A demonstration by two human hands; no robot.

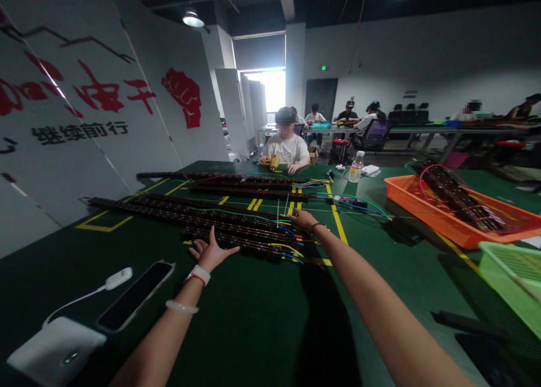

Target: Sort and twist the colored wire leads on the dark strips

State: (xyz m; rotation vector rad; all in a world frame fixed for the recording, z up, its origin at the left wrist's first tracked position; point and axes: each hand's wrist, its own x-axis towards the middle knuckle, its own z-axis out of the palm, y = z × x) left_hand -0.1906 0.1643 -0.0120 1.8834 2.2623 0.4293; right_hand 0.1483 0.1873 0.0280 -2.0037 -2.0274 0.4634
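Observation:
Long dark wired strips (236, 227) lie side by side across the green table, with coloured wire ends at their right. My left hand (210, 253) rests at the near edge of these strips, fingers spread and thumb out. Over their right end is my right hand (305, 220), its fingers drawn together near the coloured wires (291, 254). What these fingers pinch, if anything, is too small to make out. Two thin white ties (278, 212) stand up from the strips just left of that hand.
More strips (253, 179) lie farther back. An orange basket (401, 207) with wired strips and a green basket (507, 257) stand right. A phone (137, 294) and white charger (57, 350) lie near left. A bottle (357, 167) stands behind; a person (285, 147) sits opposite.

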